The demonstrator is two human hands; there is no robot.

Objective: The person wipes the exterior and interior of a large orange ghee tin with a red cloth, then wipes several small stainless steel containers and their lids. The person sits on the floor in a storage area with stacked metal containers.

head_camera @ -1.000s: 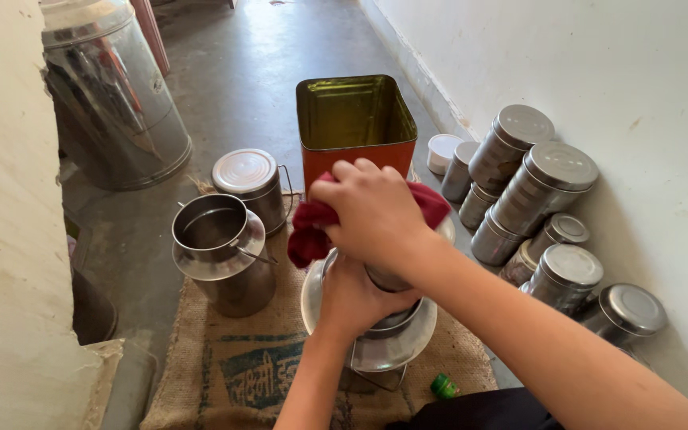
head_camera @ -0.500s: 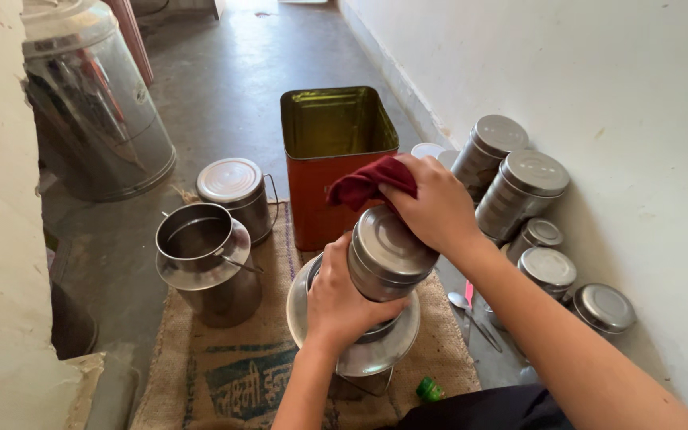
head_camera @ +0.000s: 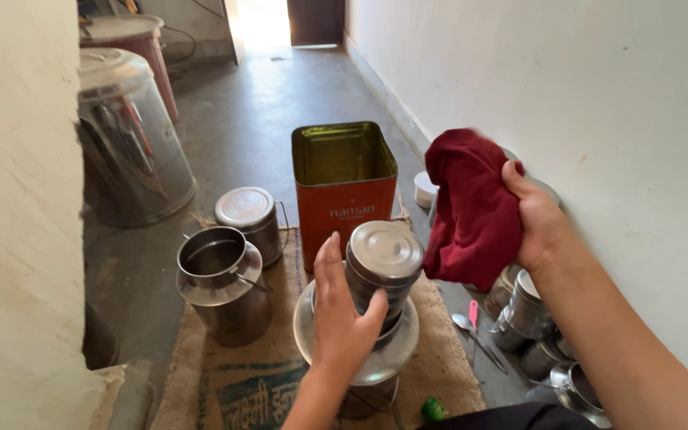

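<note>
Down low, the left hand (head_camera: 342, 318) wraps its grip around a lidded steel canister (head_camera: 382, 267) — the right hand (head_camera: 539, 223), well apart, clutches a maroon cloth (head_camera: 471, 207) beside the wall

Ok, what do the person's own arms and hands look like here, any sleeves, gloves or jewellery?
Both hands are bare: no gloves, rings or bands show on the left hand or right hand. Both forearms are bare as far as the frame shows, with no sleeve, watch or bracelet in view.
</note>
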